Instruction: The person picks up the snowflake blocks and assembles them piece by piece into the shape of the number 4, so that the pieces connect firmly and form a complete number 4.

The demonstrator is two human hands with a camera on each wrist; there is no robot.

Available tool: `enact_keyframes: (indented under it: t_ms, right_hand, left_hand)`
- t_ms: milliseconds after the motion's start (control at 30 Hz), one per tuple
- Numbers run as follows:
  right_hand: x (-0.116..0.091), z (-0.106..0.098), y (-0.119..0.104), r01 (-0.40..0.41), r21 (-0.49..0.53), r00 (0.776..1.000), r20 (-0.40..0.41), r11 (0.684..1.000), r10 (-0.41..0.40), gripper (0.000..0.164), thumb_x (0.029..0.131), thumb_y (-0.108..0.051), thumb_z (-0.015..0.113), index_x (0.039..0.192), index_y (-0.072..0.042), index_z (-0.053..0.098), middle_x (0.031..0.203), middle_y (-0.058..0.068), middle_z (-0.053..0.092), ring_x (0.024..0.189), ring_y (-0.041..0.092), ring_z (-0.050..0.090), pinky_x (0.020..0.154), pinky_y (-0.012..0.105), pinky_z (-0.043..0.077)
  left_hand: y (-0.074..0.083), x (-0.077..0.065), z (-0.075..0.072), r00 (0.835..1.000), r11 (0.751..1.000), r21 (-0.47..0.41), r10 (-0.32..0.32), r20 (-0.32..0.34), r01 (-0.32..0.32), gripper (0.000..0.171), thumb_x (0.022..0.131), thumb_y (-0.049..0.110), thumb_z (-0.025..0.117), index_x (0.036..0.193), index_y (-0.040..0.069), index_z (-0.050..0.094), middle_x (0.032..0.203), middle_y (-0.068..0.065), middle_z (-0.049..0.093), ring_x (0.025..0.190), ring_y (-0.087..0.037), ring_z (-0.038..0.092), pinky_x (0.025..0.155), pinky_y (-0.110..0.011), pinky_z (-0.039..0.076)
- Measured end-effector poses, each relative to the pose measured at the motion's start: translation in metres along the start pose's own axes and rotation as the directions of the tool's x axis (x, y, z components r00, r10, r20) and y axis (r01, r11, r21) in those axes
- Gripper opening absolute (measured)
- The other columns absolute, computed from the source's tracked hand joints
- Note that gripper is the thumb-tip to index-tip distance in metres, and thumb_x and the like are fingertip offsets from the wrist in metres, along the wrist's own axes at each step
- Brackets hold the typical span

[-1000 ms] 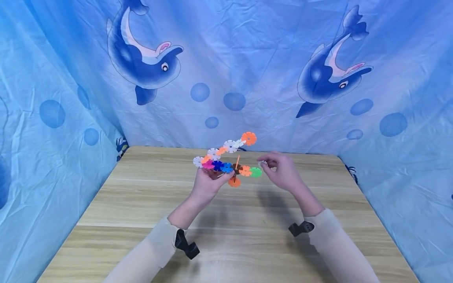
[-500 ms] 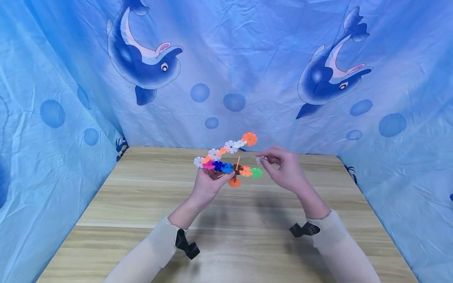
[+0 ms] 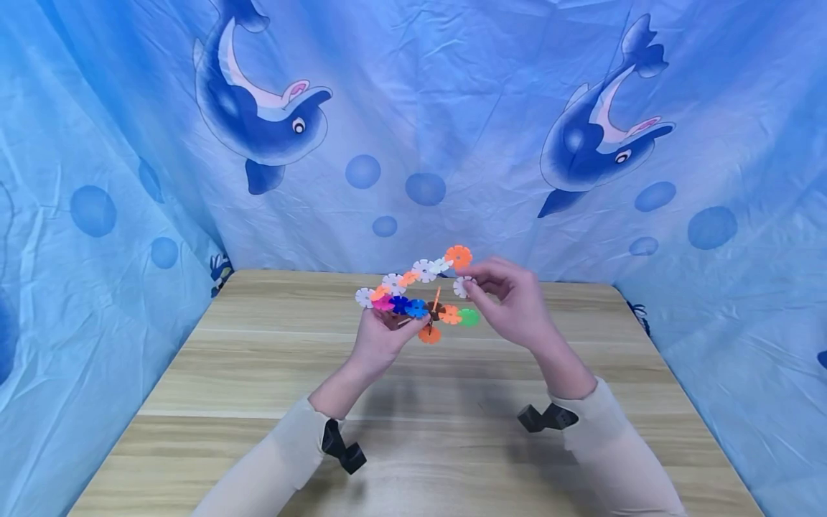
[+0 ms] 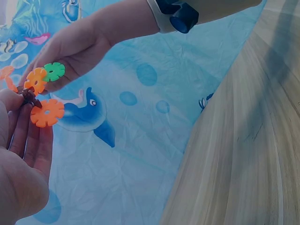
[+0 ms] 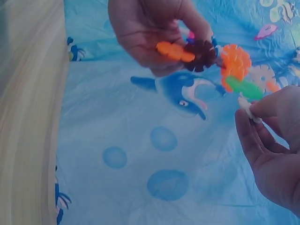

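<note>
My left hand point(image 3: 377, 340) pinches a chain of interlocking snowflake discs near its brown disc point(image 5: 200, 55), thumb on top. One branch climbs through white and orange discs to an orange disc point(image 3: 459, 256) at its far end. The other runs through pink, dark blue and blue discs point(image 3: 417, 309) to brown, orange and a green disc point(image 4: 54, 71) at the right tip. A further orange disc point(image 4: 47, 113) hangs below the brown one. Between thumb and fingertips my right hand point(image 3: 510, 301) pinches a single white disc point(image 3: 464, 287), just above the green disc and below the upper orange one.
Below the hands lies a wood-grain table point(image 3: 413, 431). Blue cloth point(image 3: 491, 143) printed with dolphins and bubbles hangs behind it and at both sides. Each forearm wears a black wrist camera point(image 3: 548, 418).
My right hand has moved left and slightly up with the white disc, bringing it close to the chain's upper end. My left hand and the chain have hardly moved.
</note>
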State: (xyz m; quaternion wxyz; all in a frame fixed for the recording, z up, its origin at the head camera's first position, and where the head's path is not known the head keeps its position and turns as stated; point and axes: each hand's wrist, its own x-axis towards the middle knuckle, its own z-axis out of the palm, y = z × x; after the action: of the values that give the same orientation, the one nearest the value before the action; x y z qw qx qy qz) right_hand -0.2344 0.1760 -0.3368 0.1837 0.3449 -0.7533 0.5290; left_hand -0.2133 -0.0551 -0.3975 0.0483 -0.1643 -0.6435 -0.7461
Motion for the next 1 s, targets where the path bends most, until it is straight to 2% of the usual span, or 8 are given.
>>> enact_keyframes:
  t_ms: [200,433,667,767,833,1000]
  right_hand:
    - [0.002,0.003,-0.009,-0.036,0.077,0.999,-0.025,0.996,0.038,0.014,0.093,0.011,0.072,0.107,0.009,0.07,0.093,0.023,0.074,0.077,0.01,0.075,0.071,0.024,0.066]
    - [0.002,0.005,-0.017,-0.074,0.117,0.995,-0.054,0.99,0.08,0.017,0.092,0.01,0.075,0.106,0.008,0.066,0.094,0.025,0.074,0.077,0.01,0.077,0.074,0.028,0.068]
    - [0.003,0.008,-0.017,-0.078,0.12,0.993,-0.079,0.99,0.088,0.016,0.091,0.011,0.076,0.102,0.009,0.065,0.091,0.029,0.075,0.075,0.006,0.078,0.074,0.028,0.068]
    - [0.003,0.009,-0.017,-0.085,0.119,0.992,-0.086,0.989,0.096,0.016,0.09,0.01,0.077,0.1,0.008,0.064,0.091,0.03,0.076,0.075,0.006,0.078,0.073,0.029,0.068]
    - [0.003,0.01,-0.018,-0.093,0.116,0.991,-0.089,0.989,0.104,0.017,0.09,0.01,0.078,0.098,0.008,0.064,0.09,0.029,0.076,0.074,0.013,0.08,0.072,0.03,0.068]
    - [0.002,0.011,-0.019,-0.085,0.116,0.991,-0.096,0.99,0.097,0.017,0.088,0.011,0.079,0.096,0.008,0.064,0.089,0.031,0.076,0.073,0.012,0.08,0.069,0.029,0.068]
  left_hand:
    - [-0.001,0.001,0.001,1.0,1.0,0.013,-0.005,-0.01,0.005,0.038,0.093,-0.002,0.077,0.127,0.003,0.06,0.105,0.006,0.075,0.104,-0.009,0.076,0.094,-0.028,0.065]
    - [-0.005,0.001,0.002,1.0,1.0,0.02,-0.007,-0.003,0.007,0.033,0.093,-0.001,0.078,0.122,0.001,0.062,0.103,0.005,0.076,0.103,-0.01,0.077,0.093,-0.029,0.065]
    - [-0.006,-0.001,0.003,1.0,0.999,0.032,0.021,0.014,-0.022,0.051,0.092,-0.001,0.079,0.139,0.005,0.059,0.109,-0.004,0.076,0.102,-0.009,0.077,0.093,-0.029,0.065]
    - [-0.006,-0.002,0.004,1.0,0.999,0.035,0.021,0.018,-0.022,0.054,0.091,0.0,0.079,0.14,0.005,0.058,0.11,-0.006,0.075,0.104,-0.009,0.076,0.095,-0.029,0.065]
    - [-0.007,-0.003,0.004,1.0,0.999,0.039,0.017,0.019,-0.018,0.054,0.092,0.001,0.079,0.141,0.004,0.058,0.113,-0.01,0.075,0.105,-0.009,0.076,0.096,-0.03,0.065]
    - [-0.008,-0.003,0.004,1.0,0.999,0.047,0.021,0.012,-0.022,0.058,0.092,0.002,0.08,0.144,0.006,0.056,0.125,-0.021,0.071,0.109,-0.012,0.076,0.096,-0.031,0.065]
